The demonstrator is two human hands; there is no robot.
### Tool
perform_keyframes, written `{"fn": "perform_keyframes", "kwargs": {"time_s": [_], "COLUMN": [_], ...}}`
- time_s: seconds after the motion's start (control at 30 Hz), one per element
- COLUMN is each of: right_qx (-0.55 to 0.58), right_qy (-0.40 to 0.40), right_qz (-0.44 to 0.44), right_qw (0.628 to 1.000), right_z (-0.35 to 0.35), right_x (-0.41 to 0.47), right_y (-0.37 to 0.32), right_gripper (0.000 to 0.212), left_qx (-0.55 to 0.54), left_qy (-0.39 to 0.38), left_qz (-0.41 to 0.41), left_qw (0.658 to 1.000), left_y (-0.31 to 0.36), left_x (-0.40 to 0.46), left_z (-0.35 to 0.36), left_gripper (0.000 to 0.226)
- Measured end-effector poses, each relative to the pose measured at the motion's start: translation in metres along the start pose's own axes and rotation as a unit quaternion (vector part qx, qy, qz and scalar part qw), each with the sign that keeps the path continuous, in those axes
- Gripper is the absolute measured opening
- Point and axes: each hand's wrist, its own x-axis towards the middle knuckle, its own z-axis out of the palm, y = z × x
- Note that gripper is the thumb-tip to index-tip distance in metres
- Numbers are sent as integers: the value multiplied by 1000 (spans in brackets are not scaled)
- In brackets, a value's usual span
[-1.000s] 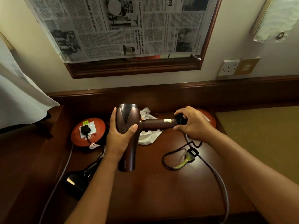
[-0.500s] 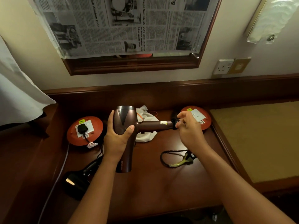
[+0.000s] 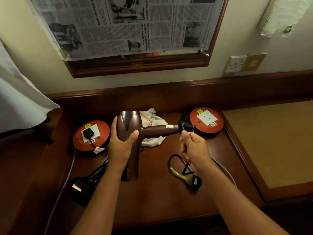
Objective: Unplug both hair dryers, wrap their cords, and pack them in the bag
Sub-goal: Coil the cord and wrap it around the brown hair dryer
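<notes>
Moved: right hand [image 3: 192,146] has come down off the handle end, pulling cord [image 3: 185,126].
Left hand [image 3: 121,144]: curled round the brown dryer [image 3: 130,133].
Right hand: pinches the cord.
Dryer: above the bench [image 3: 152,197], middle.
Feel: hard, smooth, probably a bit heavy; grip the thick body. Cord bends.
Points: barrel far-to-near; handle to the right.

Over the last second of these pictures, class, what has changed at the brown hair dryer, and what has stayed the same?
The right hand has come off the end of the brown hair dryer handle, where it was cupped, and dropped nearer the person, its fingers pinching the black cord, now coiled on the handle end. The left hand still grips the barrel. The black hair dryer stays plugged in; the white bag is unmoved.
</notes>
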Motion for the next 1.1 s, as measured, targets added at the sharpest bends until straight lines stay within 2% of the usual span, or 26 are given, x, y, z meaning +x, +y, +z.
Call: {"fn": "perform_keyframes", "kwargs": {"time_s": [0.13,0.27,0.53,0.73,0.83,0.93,1.1], "right_qx": [79,61,44,105,50,-12,-19], "right_qy": [-75,-93,-95,-160,-131,-87,-43], "right_qz": [11,9,3,14,-3,-10,-59], "right_qw": [994,994,995,982,990,996,997], "right_z": [2,2,4,1,-3,-11,-29], "right_x": [-5,-8,-10,-5,5,20,32], "right_y": [7,10,15,17,15,20,28], "right_gripper": [22,19,27,28,23,37,39], "left_qx": [-9,-13,-37,-86,-113,-124,-124], "left_qy": [0,10,11,10,12,13,22], "left_qz": [1,4,-23,-49,-58,-61,-56], "left_qw": [1000,1000,999,995,992,990,990], "left_y": [4,5,4,7,9,13,19], "left_x": [3,-1,-7,-5,0,10,23], "left_z": [-5,-6,-5,5,9,13,25], "left_gripper": [92,85,99,98,95,88,80]}}
